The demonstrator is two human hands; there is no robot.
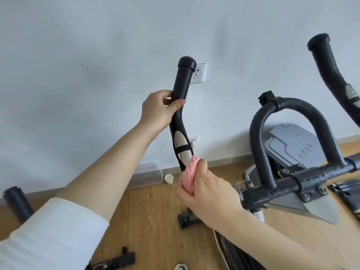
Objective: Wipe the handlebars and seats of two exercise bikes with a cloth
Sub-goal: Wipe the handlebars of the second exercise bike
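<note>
A black left handlebar (182, 82) of an exercise bike rises upright at centre, with a silver pulse sensor (181, 145) on its lower part. My left hand (158, 112) grips the bar just above the bend. My right hand (209, 189) holds a pink cloth (188, 177) bunched against the bar's lower end, just below the sensor. The right handlebar (329, 75) curves up at the far right. A black loop bar (292, 106) and a cross tube (303, 179) sit at right. No seat is in view.
A white wall with two sockets (198, 74) stands behind. On the wood floor lie a clear plastic box (148, 176), a paper cup (169, 179), a grey bin lid (296, 145) and black bike feet (188, 219). Another black tube end (16, 203) shows at far left.
</note>
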